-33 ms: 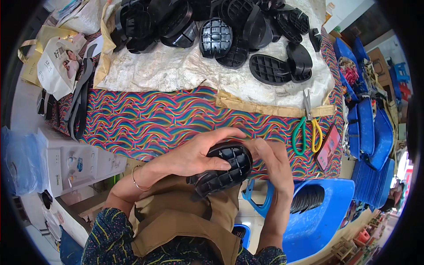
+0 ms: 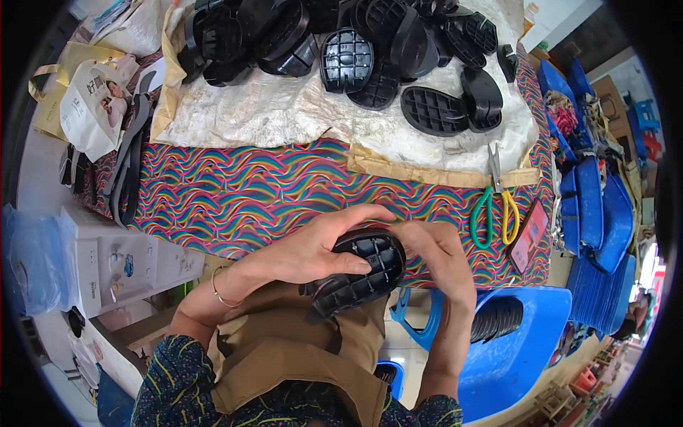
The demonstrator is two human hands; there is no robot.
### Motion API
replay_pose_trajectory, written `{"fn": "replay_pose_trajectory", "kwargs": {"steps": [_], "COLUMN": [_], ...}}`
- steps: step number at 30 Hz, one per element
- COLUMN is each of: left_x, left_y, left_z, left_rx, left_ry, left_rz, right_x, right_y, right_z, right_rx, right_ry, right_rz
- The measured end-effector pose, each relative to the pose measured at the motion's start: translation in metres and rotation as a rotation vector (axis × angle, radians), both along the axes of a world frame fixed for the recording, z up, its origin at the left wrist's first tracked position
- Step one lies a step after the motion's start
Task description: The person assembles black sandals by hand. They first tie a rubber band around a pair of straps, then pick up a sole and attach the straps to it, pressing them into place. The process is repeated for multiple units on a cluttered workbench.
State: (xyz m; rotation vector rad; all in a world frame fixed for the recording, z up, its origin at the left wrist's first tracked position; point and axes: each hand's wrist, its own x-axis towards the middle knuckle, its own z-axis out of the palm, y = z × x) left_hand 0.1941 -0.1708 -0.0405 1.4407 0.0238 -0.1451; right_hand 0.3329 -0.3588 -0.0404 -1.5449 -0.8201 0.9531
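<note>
Over my lap, just in front of the table edge, a black shoe sole is held with its gridded underside up. My left hand is closed around it, thumb across the grid and fingers over the far side. At the right, my right hand is closed with bent fingers against the sole's far right rim. Its fingertips are partly hidden. Similar black soles lie piled on a dirty white sheet farther back.
Scissors with green and yellow handles and a phone lie at the right on the patterned tablecloth. A blue tub holding black pieces stands below right. Dark strips and bags are at the left.
My right hand has shifted slightly at the sole's rim, its wrist a little to the right. The left hand and the sole look the same.
</note>
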Motion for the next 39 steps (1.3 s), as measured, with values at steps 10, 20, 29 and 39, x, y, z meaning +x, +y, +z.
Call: {"fn": "replay_pose_trajectory", "kwargs": {"steps": [10,20,29,39], "left_x": [0.001,0.003,0.004,0.014], "left_y": [-0.001,-0.014,-0.028,-0.025], "left_z": [-0.006,0.001,-0.004,-0.009], "left_rx": [-0.188,-0.16,-0.108,-0.043], "left_ry": [0.131,0.078,0.004,-0.249], "left_rz": [0.055,0.242,0.44,0.686], "right_x": [-0.031,-0.062,-0.069,-0.081], "right_y": [0.008,0.007,0.022,0.013], "right_z": [-0.008,-0.035,-0.037,-0.026], "right_rx": [0.03,-0.066,0.06,0.316], "right_ry": [-0.487,-0.806,-0.442,0.363], "right_rz": [-0.146,-0.504,-0.679,-0.702]}}
